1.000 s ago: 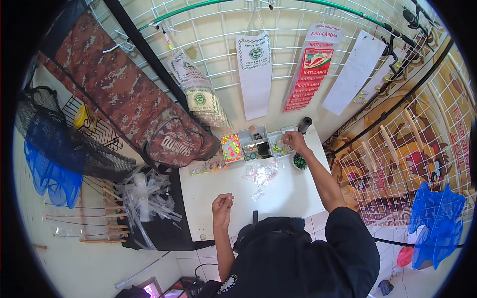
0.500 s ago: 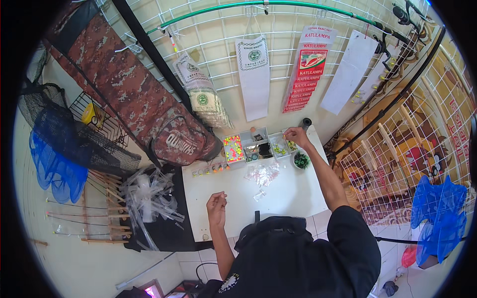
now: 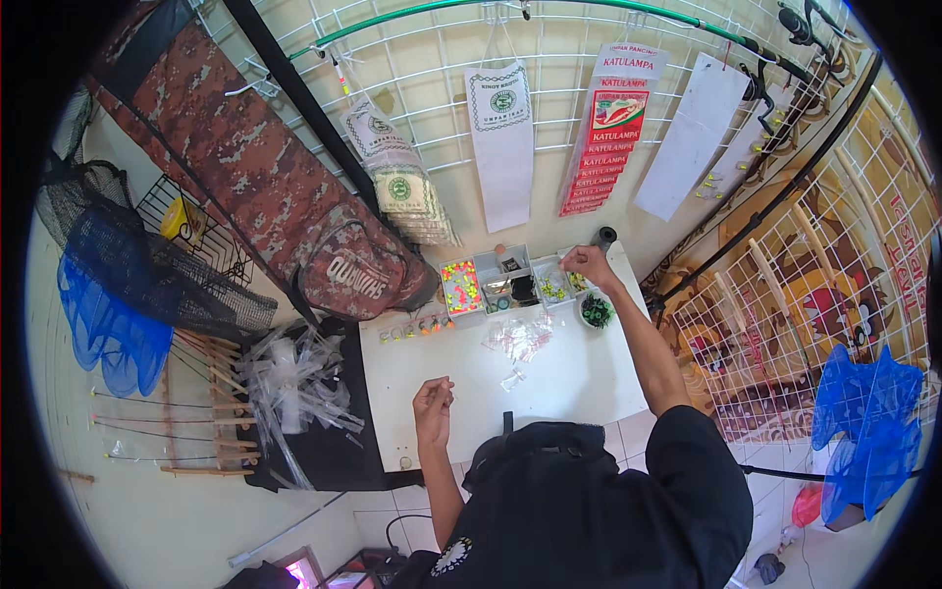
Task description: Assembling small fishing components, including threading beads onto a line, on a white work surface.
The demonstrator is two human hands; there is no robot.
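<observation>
My curled right hand (image 3: 587, 262) has edged back, baring yellow-green bits (image 3: 577, 283) by the desk's (image 3: 579, 368) back right corner, my left hand (image 3: 433, 412) curls near the front left, and I can't tell what either holds.

On a white table (image 3: 564, 383), a divided box (image 3: 487, 267) is set along the far edge, its left section filled with pink and yellow bits. To its right a potted plant (image 3: 596, 312) (small, green) and a dark cylinder (image 3: 605, 238) are placed. Clear packets (image 3: 520, 339) are heaped nearer, with small bright pieces (image 3: 417, 329) lined up leftward
</observation>
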